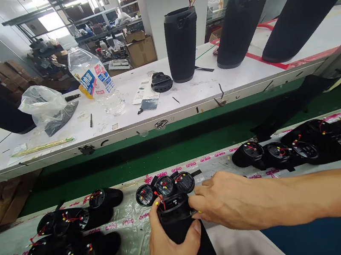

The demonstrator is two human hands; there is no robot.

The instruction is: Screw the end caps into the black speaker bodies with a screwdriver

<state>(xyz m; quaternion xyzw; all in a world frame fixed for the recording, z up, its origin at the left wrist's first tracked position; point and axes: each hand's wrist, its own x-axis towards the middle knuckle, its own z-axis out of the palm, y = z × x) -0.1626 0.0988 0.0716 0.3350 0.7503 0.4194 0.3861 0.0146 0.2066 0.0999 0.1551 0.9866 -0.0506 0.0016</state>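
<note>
A black fabric-covered cylinder (179,225) stands tilted in front of me, its open top end facing up with red wires at the rim. My left hand (178,247) is wrapped round its upper part, thumb at the front. My right hand (213,202) has its fingers pressed together at the right side of the rim; something small and yellowish shows at the fingertips, too small to name. Right behind the held cylinder lie three similar cylinder ends (165,186) with red wires.
Similar cylinders lie at the left (105,245) and right (305,145) of the plastic-covered surface (135,232). Beyond, a white bench (137,122) holds a bottle (94,79), a plastic bag (42,102), a round black part (161,82) and upright black cylinders (182,46).
</note>
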